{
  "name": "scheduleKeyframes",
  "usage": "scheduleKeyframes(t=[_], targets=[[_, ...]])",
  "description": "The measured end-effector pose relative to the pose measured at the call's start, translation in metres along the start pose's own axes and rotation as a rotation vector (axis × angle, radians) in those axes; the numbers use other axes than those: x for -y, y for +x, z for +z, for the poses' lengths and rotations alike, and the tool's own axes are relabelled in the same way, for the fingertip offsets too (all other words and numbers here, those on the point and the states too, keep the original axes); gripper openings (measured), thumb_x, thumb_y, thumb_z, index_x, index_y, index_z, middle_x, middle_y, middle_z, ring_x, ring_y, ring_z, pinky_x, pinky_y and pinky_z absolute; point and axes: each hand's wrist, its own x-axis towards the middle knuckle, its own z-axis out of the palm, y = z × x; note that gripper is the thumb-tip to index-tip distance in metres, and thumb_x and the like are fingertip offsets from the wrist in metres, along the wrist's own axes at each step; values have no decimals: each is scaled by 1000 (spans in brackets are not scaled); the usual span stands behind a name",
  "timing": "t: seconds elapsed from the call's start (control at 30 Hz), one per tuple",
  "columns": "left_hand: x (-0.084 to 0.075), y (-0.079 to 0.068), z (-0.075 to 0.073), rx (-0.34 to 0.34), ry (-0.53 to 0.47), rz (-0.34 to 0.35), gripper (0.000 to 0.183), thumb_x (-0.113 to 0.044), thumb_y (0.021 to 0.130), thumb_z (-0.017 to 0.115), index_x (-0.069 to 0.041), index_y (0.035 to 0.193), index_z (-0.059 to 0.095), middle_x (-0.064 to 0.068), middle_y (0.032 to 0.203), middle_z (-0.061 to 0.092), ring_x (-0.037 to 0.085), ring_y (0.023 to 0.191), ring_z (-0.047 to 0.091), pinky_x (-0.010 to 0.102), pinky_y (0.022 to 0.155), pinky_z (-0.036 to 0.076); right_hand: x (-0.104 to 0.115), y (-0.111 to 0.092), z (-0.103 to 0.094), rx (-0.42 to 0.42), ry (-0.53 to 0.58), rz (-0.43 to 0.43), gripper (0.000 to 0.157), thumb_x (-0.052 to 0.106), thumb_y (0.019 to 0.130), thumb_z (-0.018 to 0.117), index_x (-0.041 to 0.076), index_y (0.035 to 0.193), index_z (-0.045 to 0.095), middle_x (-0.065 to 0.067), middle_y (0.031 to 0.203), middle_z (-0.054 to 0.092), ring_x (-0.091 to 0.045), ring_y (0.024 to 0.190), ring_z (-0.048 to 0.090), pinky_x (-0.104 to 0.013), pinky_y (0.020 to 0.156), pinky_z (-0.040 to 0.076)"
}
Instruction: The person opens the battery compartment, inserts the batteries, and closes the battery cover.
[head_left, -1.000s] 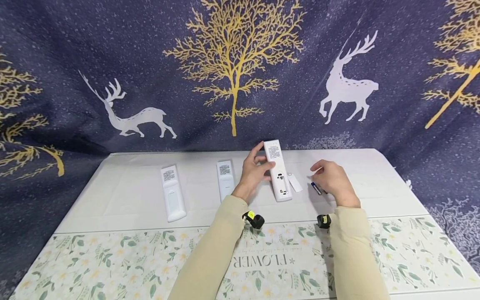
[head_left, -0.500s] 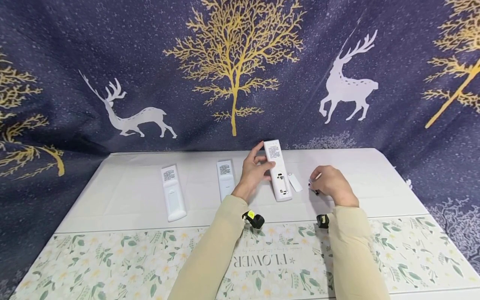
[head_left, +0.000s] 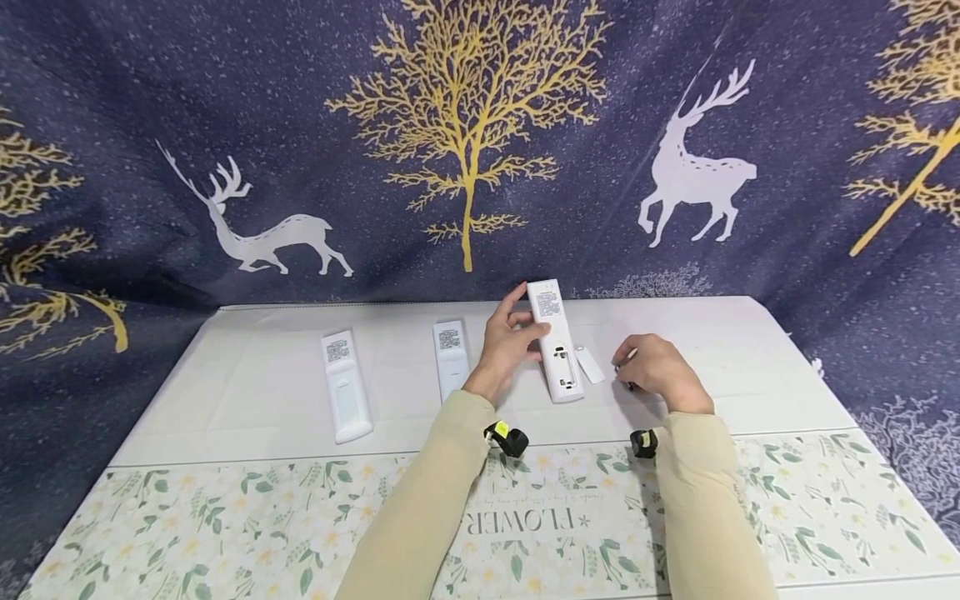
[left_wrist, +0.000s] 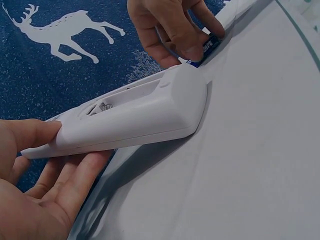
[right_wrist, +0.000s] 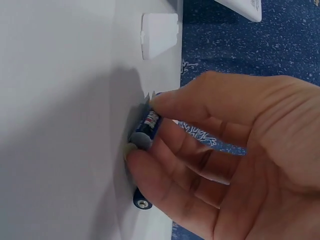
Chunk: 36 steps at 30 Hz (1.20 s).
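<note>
My left hand (head_left: 507, 343) grips a white remote control (head_left: 550, 310) by its upper half, back side up. Its battery compartment (left_wrist: 122, 100) is uncovered, with a metal spring visible inside in the left wrist view. To the right, my right hand (head_left: 660, 371) pinches a blue battery (right_wrist: 148, 124) between thumb and fingers, low over the table. A second battery (right_wrist: 142, 201) lies on the table below those fingers, partly hidden by them. Between the remote and my right hand lies the detached white battery cover (head_left: 590, 365).
Two more remotes lie face down to the left: one remote (head_left: 347, 387) farther out, another remote (head_left: 452, 354) beside my left forearm, its lower end hidden. A flower-print mat (head_left: 255, 517) covers the front of the table. A dark blue cloth (head_left: 525, 208) hangs behind.
My right hand has come down and slightly left onto the batteries and now pinches one. My left hand and the remote have stayed in place.
</note>
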Motion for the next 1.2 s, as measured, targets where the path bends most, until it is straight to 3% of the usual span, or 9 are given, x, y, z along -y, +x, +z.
scheduleKeyframes(t=[0.27,0.5,0.87,1.2], targets=[[-1,-1,-1,2,12,3,80,5,94,75,-31,161,48,11,117,67,32,100,72,41,74,67,-2,5,1,-42,126,-93,27,-1,86,70,-5,113,70,-14,94,66,-20,73,65,-31,65,61],[0,0,0,-1,14,8,80,5,94,75,-31,160,49,12,117,67,31,97,73,41,73,67,0,3,0,-122,133,-187,28,0,89,67,-4,117,71,-14,96,69,-21,78,64,-32,71,55],[1,1,-2,6,8,6,80,5,94,75,-31,160,48,13,118,68,30,97,72,40,72,67,11,2,4,-82,341,-219,31,0,97,66,-8,127,65,-22,111,68,-23,85,70,-37,76,65],[0,1,-2,7,0,3,78,4,95,75,-32,160,49,14,120,69,27,92,72,40,71,67,27,3,13,-40,421,-353,24,-4,95,67,-9,119,66,-22,105,69,-28,88,70,-39,77,66]])
